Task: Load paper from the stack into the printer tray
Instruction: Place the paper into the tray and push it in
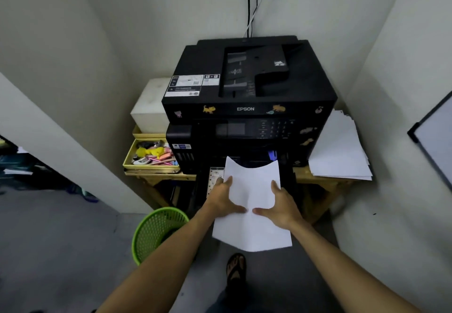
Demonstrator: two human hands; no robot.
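Note:
A black Epson printer (247,87) stands on a wooden table in the room's corner. Its pulled-out tray (289,178) juts toward me at the lower front, mostly hidden by paper. I hold a sheaf of white paper (252,229) over the tray, bowed along its middle, its far edge at the printer's front opening. My left hand (223,199) grips the left side of the sheaf, thumb on top. My right hand (281,205) grips the right side the same way. A loose stack of white paper (338,151) lies on the table right of the printer.
A yellow tray of pens and small items (151,155) sits left of the printer, with a white foam block (151,107) behind it. A green mesh bin (156,229) stands on the floor at lower left. A whiteboard (435,136) leans at right. My sandalled foot (236,268) is below.

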